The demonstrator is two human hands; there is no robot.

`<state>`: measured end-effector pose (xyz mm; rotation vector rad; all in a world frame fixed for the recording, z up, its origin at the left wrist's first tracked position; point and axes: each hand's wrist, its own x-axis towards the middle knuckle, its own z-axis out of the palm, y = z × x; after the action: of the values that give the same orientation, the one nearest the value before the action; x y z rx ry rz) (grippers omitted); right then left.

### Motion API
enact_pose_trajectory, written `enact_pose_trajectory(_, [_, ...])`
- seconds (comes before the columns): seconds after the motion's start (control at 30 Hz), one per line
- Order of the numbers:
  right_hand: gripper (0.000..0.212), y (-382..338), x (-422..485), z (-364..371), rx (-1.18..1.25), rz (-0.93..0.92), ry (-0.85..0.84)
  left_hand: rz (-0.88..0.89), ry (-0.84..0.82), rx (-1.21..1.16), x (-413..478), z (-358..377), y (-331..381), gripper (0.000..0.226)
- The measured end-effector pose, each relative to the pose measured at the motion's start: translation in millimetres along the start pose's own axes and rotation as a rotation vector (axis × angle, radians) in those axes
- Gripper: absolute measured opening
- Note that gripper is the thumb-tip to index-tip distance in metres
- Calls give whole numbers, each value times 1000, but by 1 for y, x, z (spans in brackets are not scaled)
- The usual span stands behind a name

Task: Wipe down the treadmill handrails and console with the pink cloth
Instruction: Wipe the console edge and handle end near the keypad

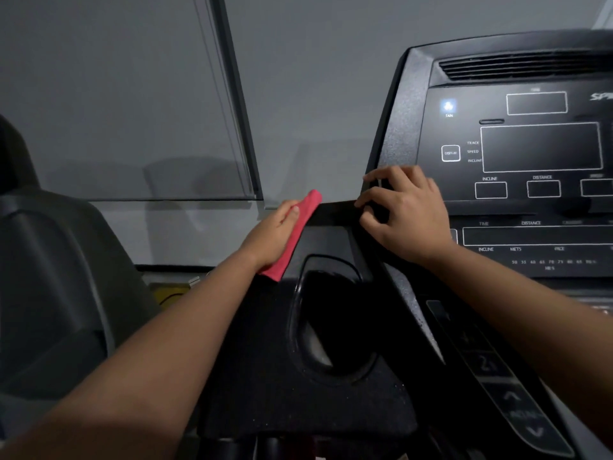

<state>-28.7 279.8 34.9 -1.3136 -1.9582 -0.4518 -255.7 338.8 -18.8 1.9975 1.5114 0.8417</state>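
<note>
Pink cloth (pixel 295 234), folded into a narrow strip, lay along the left rim of the tray (pixel 265 360) beside the console (pixel 530 151), just left of the cup holder (pixel 331 320). Its long axis ran from near left to far right, the far end pointing up toward the wall (pixel 315 94). The left hand (pixel 272 239) held the cloth from the outer side, thumb on top, forearm extended. The right hand (pixel 404 210), fingers curled, gripped the console's left edge.
</note>
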Motion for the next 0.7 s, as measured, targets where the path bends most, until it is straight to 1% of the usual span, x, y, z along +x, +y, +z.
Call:
enact_pose_trajectory(0.07, [25, 0, 0, 0, 10, 0, 0, -48, 8, -49, -4, 0, -5, 44])
enact_pose_trajectory(0.1, [25, -1, 0, 0, 13, 1, 1, -35, 39, -15, -5, 2, -5, 45])
enact_pose_trajectory(0.2, [25, -1, 0, 0, 8, 2, -4, 33, 235, 259, -11, 12, 5, 46])
enact_pose_trajectory(0.27, [25, -1, 0, 0, 9, 7, -2, 144, 366, 449, -18, 21, 14, 51])
enact_pose_trajectory(0.33, [24, -2, 0, -1, 14, 11, 3, 259, 472, 616, -23, 33, 20, 47])
enact_pose_trajectory(0.37, [24, -2, 0, -1, 17, 12, 4, 280, 502, 666, -24, 40, 24, 45])
enact_pose_trajectory(0.43, [24, -3, 0, -1, 21, 15, 2, 329, 521, 721, -26, 53, 31, 42])
enact_pose_trajectory(0.6, [25, -3, -1, 0, 16, 15, 7, 596, 513, 763, -23, 59, 31, 31])
enact_pose_trajectory(0.67, [25, -2, 0, -1, 23, 15, 14, 746, 448, 769, -21, 49, 24, 28])
enact_pose_trajectory(0.7, [25, -3, 0, -1, 28, 13, 15, 845, 378, 780, -20, 42, 19, 25])
